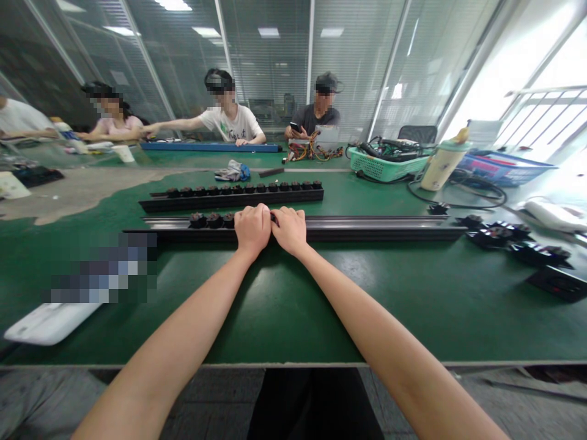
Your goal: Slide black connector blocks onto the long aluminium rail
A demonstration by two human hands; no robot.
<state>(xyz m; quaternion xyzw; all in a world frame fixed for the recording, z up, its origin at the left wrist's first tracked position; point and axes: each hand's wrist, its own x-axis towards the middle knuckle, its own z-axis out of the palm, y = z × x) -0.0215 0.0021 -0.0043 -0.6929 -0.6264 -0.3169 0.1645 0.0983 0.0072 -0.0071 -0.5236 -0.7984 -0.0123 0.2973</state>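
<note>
A long black metal channel (376, 227) lies across the green table in front of me. Several small black round parts (213, 220) sit in a row in its left portion. My left hand (253, 229) is curled over the channel just right of that row, its fingertips hidden. Against it, my right hand (290, 230) is closed too, fingers bent down into the channel. A bit of a small black part shows between the two hands; the rest is covered. Behind, a second black channel (238, 197) holds a row of similar parts.
Loose black finned parts (498, 234) lie to the right. A partly blurred phone-like white object (50, 321) is at the left. Farther back are gloves (233, 171), a green basket (385, 164) of cables, a tumbler (444, 164) and several people across the table.
</note>
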